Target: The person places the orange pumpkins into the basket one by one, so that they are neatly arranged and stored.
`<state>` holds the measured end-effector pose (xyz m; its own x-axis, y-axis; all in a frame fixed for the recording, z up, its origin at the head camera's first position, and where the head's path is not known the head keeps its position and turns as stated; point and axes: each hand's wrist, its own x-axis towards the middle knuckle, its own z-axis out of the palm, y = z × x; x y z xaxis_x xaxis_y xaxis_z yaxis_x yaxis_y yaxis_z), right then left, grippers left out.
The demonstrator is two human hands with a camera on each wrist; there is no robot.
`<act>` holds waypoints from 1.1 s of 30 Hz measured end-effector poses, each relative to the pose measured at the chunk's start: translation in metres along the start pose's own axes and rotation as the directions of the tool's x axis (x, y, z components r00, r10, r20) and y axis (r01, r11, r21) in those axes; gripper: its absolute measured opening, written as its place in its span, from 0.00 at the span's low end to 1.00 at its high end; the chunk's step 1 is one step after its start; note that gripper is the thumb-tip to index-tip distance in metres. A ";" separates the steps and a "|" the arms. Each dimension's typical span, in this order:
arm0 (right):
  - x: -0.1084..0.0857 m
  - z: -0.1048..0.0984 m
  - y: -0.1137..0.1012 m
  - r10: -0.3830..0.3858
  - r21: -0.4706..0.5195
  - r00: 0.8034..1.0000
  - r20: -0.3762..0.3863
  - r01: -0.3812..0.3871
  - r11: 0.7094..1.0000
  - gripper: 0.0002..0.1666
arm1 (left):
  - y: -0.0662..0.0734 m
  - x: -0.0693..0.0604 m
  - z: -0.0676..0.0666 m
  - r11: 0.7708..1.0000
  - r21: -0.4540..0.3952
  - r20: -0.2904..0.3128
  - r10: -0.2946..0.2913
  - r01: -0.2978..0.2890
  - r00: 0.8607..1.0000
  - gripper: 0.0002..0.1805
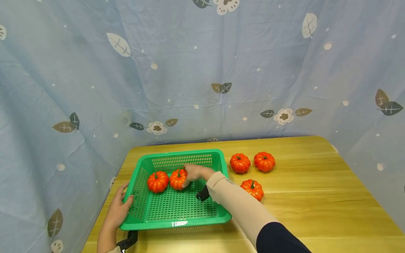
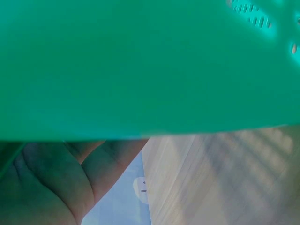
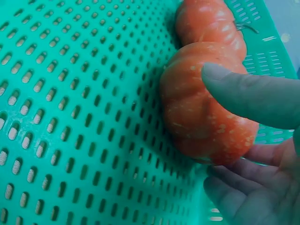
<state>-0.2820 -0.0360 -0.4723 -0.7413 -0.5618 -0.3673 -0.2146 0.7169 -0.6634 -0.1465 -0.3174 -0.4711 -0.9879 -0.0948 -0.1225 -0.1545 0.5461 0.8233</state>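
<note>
A green plastic basket (image 1: 190, 222) with slotted walls sits on the table, and two small orange pumpkins are inside it. My left hand (image 1: 119, 209) grips the basket's left rim, thumb on the inner side; the left wrist view shows the palm (image 2: 47, 187) partly hidden under the green wall. Inside the basket, my right hand (image 1: 193, 172) holds one pumpkin (image 1: 178, 180), with the thumb (image 3: 248, 93) on one side and the fingers curled round the other. The second pumpkin (image 1: 158, 182) lies just left of it, touching or nearly so.
Right of the basket, three more pumpkins lie on the wooden table (image 1: 316, 196): one at the back (image 1: 239, 163), another beside it (image 1: 264, 162), and a nearer one (image 1: 252, 189) partly behind the right sleeve. A patterned blue curtain (image 1: 190, 70) hangs behind.
</note>
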 end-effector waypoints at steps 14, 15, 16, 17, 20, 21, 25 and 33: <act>-0.013 -0.031 -0.001 -0.072 -0.074 0.997 -0.013 0.071 0.995 0.50 | 0.001 -0.001 -0.001 1.000 -0.004 0.003 -0.009 0.009 1.000 0.33; -0.015 -0.036 -0.001 -0.084 -0.083 0.996 -0.017 0.082 0.993 0.49 | 0.002 -0.001 -0.001 1.000 0.000 0.005 -0.010 0.010 1.000 0.33; -0.017 -0.040 -0.002 -0.097 -0.087 0.995 -0.019 0.095 0.992 0.47 | 0.002 -0.001 -0.001 1.000 0.001 0.005 -0.012 0.012 1.000 0.33; -0.020 -0.045 -0.003 -0.109 -0.079 0.994 -0.021 0.107 0.991 0.46 | 0.002 -0.001 -0.002 1.000 0.003 0.006 -0.011 0.011 1.000 0.34; -0.028 -0.060 -0.004 -0.148 -0.021 0.989 -0.026 0.148 0.989 0.41 | 0.002 0.000 -0.003 1.000 0.006 0.010 -0.016 0.016 1.000 0.34; -0.031 -0.065 -0.003 -0.166 0.001 0.985 -0.039 0.166 0.986 0.40 | 0.002 0.000 -0.003 1.000 0.003 0.011 -0.018 0.017 1.000 0.34; -0.042 -0.084 0.003 -0.233 0.067 0.966 -0.114 0.241 0.968 0.35 | 0.002 -0.001 -0.002 1.000 0.000 0.017 -0.028 0.028 0.999 0.34; -0.070 -0.121 0.037 -0.246 0.128 0.908 -0.340 0.304 0.944 0.27 | 0.002 0.000 0.000 1.000 -0.007 0.018 -0.018 0.018 1.000 0.34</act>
<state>-0.3151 0.0797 -0.3930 -0.8362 -0.5459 0.0515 -0.3464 0.4531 -0.8214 -0.1471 -0.3163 -0.4695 -0.9850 -0.0897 -0.1472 -0.1723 0.5384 0.8249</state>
